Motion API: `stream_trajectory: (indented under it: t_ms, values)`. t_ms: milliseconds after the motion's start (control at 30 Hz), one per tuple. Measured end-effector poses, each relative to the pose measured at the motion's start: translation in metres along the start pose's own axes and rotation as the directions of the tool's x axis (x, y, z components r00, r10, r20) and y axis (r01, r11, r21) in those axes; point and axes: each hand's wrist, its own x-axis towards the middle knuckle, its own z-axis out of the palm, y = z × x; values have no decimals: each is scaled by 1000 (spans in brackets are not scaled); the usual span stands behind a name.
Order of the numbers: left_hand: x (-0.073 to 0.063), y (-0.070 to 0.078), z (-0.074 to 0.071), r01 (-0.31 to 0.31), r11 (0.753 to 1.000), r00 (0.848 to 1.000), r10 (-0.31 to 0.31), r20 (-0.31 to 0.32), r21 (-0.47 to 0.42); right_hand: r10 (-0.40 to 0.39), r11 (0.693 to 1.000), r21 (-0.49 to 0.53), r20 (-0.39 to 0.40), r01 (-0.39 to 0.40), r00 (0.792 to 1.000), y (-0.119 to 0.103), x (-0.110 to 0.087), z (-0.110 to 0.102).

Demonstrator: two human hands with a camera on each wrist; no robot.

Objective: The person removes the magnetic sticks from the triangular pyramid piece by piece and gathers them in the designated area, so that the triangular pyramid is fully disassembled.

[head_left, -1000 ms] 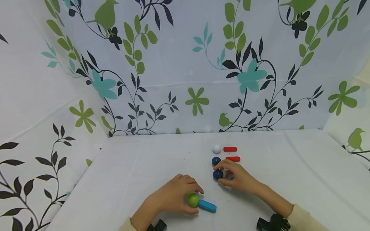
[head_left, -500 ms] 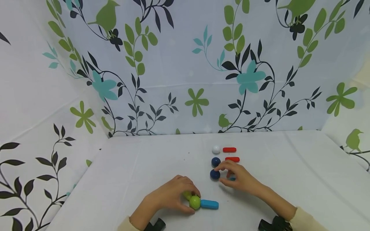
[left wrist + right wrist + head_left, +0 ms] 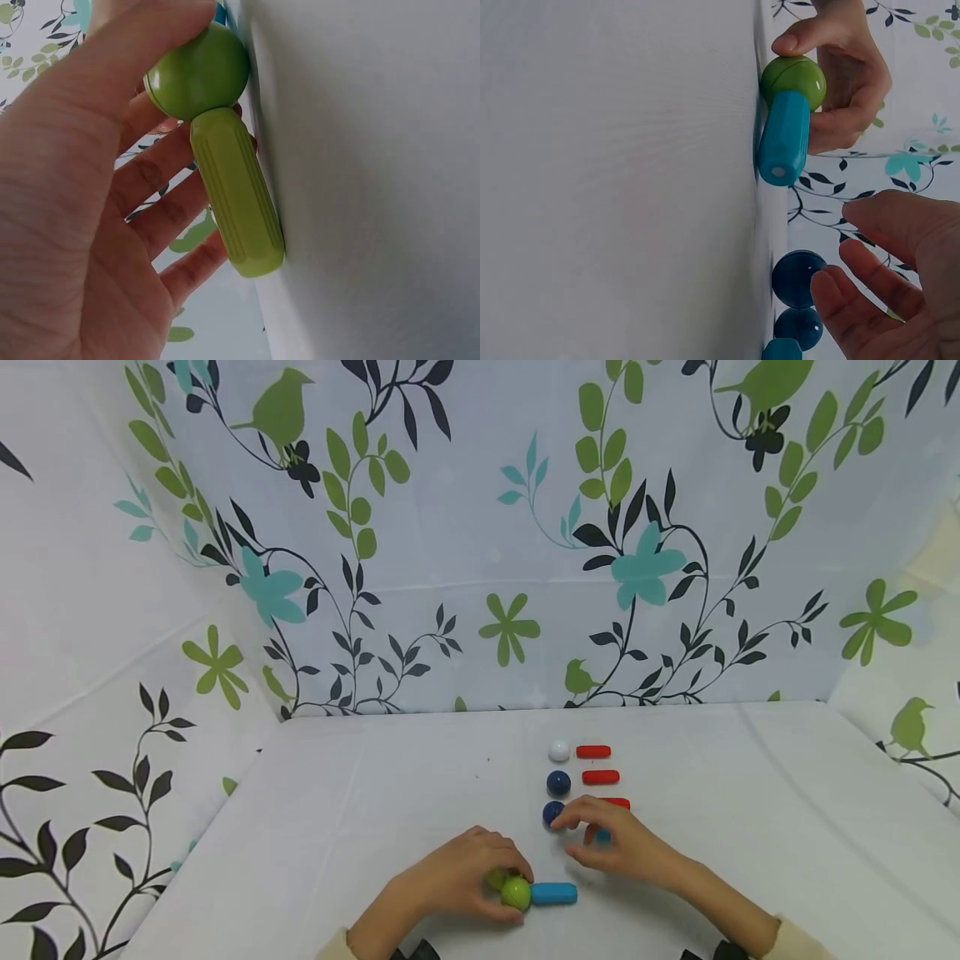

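Observation:
A green ball lies on the white table, held between the thumb and fingers of my left hand. One end of a ridged green stick meets the ball under that hand's palm. On its right side a blue stick points away, its far end free in the right wrist view. My right hand hovers with parted fingers beside a dark blue ball, its index fingertip at or against the ball. Another blue stick is partly hidden beneath this hand.
Behind the right hand stand another dark blue ball and a white ball. Several red sticks lie in a column to their right. A patterned cloth hangs along the table's back edge.
My left hand has shifted right with the green ball, and the blue stick has swung level. The nearer dark blue ball has edged left. The right hand has drawn slightly nearer, uncovering a third red stick.

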Motion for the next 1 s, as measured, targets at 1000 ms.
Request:
stream_trajectory:
  t_ms: [1000]
  values:
    - [5,5,9,35,994,997,-43,-71,-103,32,996,68,277,-52,960,-5,-10,15]
